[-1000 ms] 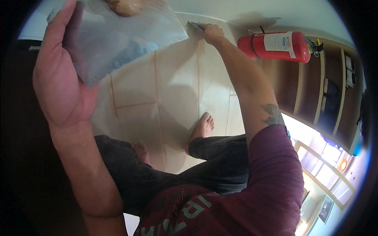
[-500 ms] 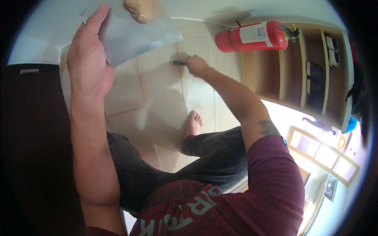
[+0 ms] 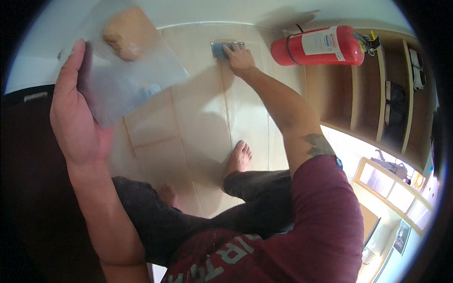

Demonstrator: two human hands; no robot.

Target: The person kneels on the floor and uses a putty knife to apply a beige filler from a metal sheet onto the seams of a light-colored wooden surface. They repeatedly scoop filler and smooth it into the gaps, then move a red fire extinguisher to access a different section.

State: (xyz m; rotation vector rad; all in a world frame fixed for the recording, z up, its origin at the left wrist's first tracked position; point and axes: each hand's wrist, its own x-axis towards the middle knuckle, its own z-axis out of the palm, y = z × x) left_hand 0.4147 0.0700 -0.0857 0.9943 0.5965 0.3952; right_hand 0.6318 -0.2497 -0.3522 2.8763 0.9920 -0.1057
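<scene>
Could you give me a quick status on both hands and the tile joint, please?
Left hand grips metal plate carrying tan putty lump. Right hand presses blue-grey scraper on floor tile. Red extinguisher lies just right of it, apart.

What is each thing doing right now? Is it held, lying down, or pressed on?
Flat grey board: held up by left hand, tilted.
Tan putty lump: sitting on the board.
Small blue pad: pressed on the pale tiled floor by right hand.
Red fire extinguisher: lying on its side.
</scene>
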